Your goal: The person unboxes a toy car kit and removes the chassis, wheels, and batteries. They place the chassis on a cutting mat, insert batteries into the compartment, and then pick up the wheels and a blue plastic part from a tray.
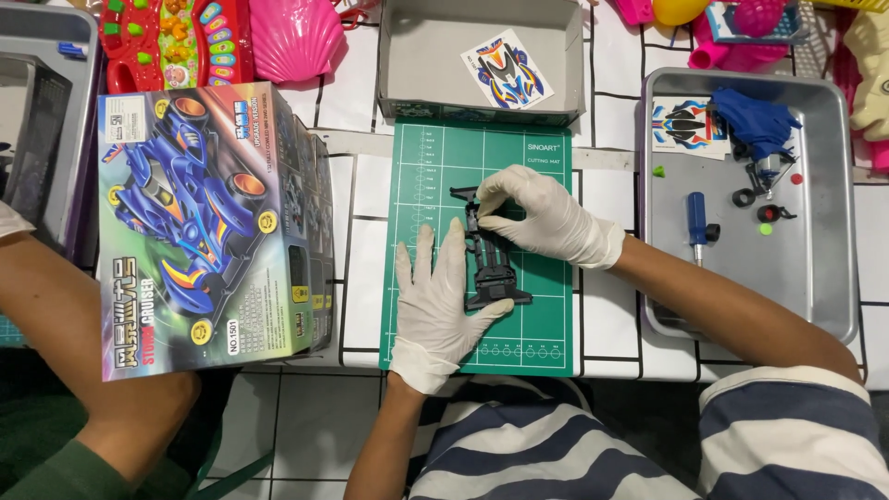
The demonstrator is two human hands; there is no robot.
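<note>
1. Left of frame: toy car kit box, upright, beside a co-worker's bare forearm.
2. Centre, on green cutting mat: black car chassis, bare of wheels and body; gloved left hand flat, fingers spread, steadying it.
3. Gloved right hand pinched on chassis's upper end.
4. Right of frame: metal tray holding blue screwdriver, blue body shell, loose small parts, seemingly unfitted.
</note>
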